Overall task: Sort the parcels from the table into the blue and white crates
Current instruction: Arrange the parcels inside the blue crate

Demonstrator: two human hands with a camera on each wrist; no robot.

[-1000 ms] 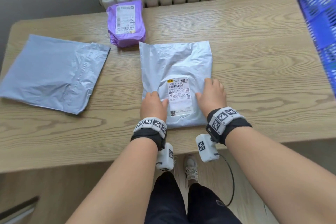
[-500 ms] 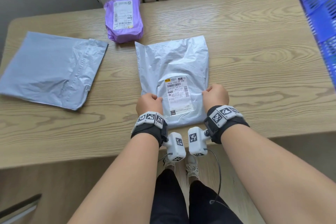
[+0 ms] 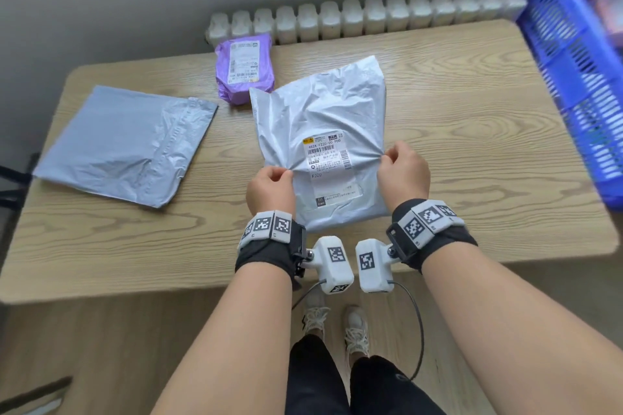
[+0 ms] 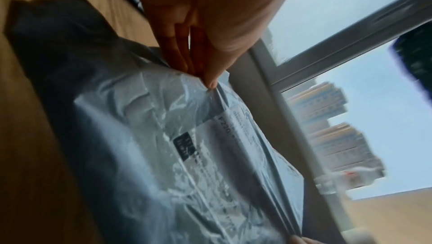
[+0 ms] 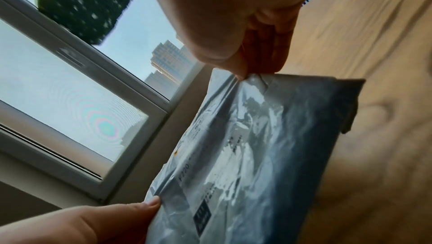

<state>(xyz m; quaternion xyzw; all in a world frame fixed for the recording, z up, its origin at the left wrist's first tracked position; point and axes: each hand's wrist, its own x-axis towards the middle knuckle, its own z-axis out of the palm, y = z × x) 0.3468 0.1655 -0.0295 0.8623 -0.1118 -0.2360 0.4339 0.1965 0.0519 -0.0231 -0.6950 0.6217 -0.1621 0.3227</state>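
Fingers (image 3: 285, 173) of our left hand (image 3: 271, 192) pinch the left edge of the grey parcel (image 3: 323, 104). Our right hand (image 3: 403, 172) pinches the right edge, and both hands are curled tight on the plastic.

Head view: the parcel sits between our two hands over the middle of the wooden table (image 3: 488, 131), with creases fanning out from each pinch. It is a crumpled silver-grey poly mailer. Its white shipping label (image 3: 328, 165), with a barcode, faces up between the hands. We can't tell whether the far end touches the table. The purple parcel (image 3: 244, 67) lies just by its far-left corner. A flat grey mailer (image 3: 128, 148) is well apart to the left, and the blue crate (image 3: 573, 54) is at the table's right end.

Left wrist view, blurred: the thumb (image 4: 211, 79) is clamped against the fingers, with the film bunched at the pinch. The parcel stretches away below the hand, glossy and wrinkled, label visible, with a dark shadow on the wood beside it.

Right wrist view: the same pinch on the other edge. The parcel hangs below the fingertips with its label side towards us, and the left thumb (image 5: 149, 204) presses on the opposite edge.
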